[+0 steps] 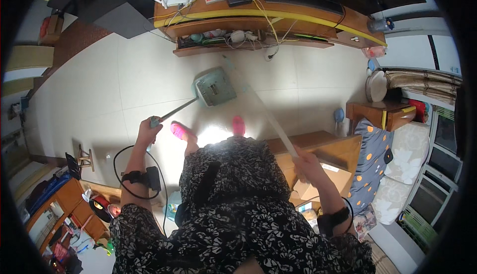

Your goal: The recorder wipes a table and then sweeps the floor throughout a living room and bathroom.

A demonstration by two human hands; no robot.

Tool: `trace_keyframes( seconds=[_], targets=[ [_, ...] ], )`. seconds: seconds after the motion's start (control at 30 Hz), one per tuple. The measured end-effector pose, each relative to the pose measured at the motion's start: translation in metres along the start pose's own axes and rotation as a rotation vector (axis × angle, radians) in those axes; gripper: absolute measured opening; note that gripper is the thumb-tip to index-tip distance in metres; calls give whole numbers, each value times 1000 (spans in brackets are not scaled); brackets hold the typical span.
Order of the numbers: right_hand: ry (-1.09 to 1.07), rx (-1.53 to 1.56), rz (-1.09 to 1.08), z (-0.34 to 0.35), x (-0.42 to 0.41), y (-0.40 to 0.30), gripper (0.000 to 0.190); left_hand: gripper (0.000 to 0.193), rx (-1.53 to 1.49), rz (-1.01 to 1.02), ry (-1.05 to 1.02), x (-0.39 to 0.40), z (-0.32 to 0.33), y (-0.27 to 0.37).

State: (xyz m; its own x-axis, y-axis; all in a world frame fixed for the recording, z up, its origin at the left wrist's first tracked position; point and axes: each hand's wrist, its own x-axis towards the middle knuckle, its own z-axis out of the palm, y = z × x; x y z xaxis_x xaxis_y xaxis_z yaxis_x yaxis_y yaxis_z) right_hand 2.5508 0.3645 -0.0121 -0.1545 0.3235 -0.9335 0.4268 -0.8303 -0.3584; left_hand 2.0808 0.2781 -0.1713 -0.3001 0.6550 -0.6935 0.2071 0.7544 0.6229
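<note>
My left hand (148,130) grips the upper end of a long-handled dustpan (220,91). Its grey-green pan lies on the pale tiled floor (149,76) ahead of my feet, and its thin metal handle (179,109) slants up to my fist. In my right hand (310,166) is the pale stick (277,127) of what looks like a broom. That stick runs forward and left, past the right side of the pan. Its far end (230,64), near the drawer, is blurred, so the bristles are hard to make out.
Ahead stands a wooden TV cabinet (246,22) with a pulled-out drawer (223,48) of oddments and dangling cables. A wooden table (343,145) with a cardboard box (335,177) is at my right, before a sofa (406,143). A small wooden stool (85,157) stands at left.
</note>
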Motion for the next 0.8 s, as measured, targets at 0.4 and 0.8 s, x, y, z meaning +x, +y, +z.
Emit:
trace_keyframes(
  seconds=[0.4,0.8],
  targets=[
    [184,-364,-148,147,177,13,47,22,23,25,10,6,-98,-42],
    [-2,111,88,250,-33,32,46,23,72,65,-41,20,-123,-46]
  ],
)
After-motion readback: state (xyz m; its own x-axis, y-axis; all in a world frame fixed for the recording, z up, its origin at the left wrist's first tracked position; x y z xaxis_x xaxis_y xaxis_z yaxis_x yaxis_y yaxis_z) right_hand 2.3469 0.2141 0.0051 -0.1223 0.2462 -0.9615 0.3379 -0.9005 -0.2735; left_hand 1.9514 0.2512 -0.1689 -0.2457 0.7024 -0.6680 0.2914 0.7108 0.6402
